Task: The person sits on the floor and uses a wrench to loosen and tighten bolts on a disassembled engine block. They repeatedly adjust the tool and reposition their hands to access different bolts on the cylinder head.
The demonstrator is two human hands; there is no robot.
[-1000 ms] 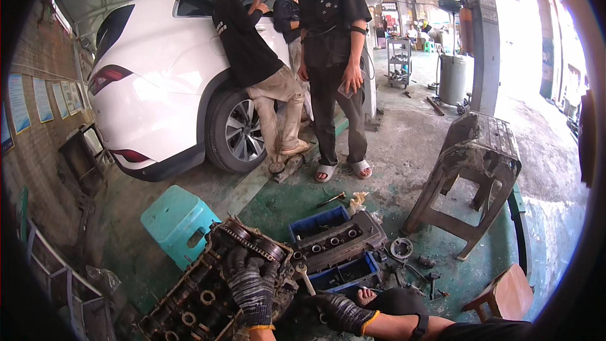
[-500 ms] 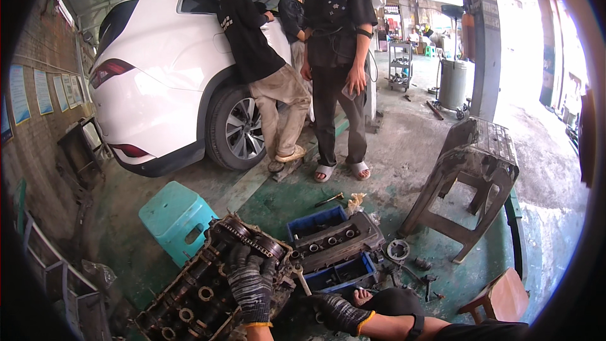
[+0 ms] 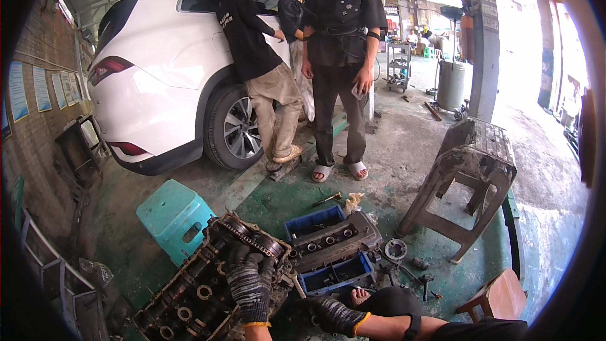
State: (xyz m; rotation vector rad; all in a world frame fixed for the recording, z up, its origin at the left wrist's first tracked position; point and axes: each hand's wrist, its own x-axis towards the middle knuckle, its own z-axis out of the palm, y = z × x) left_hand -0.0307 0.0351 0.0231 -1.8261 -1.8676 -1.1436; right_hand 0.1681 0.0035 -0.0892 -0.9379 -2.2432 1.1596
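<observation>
A greasy cylinder head (image 3: 203,293) with camshaft sprockets and a chain (image 3: 252,239) lies tilted at the lower left. My left hand (image 3: 251,284), in a dark-striped knit glove with a yellow cuff, rests on it just below the sprockets. Its fingers point away from me, stretched over the metal, and the tips are partly lost against the dark parts. My right hand (image 3: 338,316), gloved alike, is closed around the near end of a wrench (image 3: 298,285). The wrench's far end meets the right side of the cylinder head.
Behind the wrench lie blue trays (image 3: 338,276) and a valve cover (image 3: 334,243). Loose parts (image 3: 426,278) and a metal ring (image 3: 396,250) are right of them. A turquoise stool (image 3: 173,215), a dirty stool (image 3: 467,183) and a brown stool (image 3: 499,297) stand around. People stand by a white car (image 3: 164,76).
The wrench and my right hand have shifted slightly left and nearer. My left hand stays on the cylinder head. The person leaning on the car has lowered an arm.
</observation>
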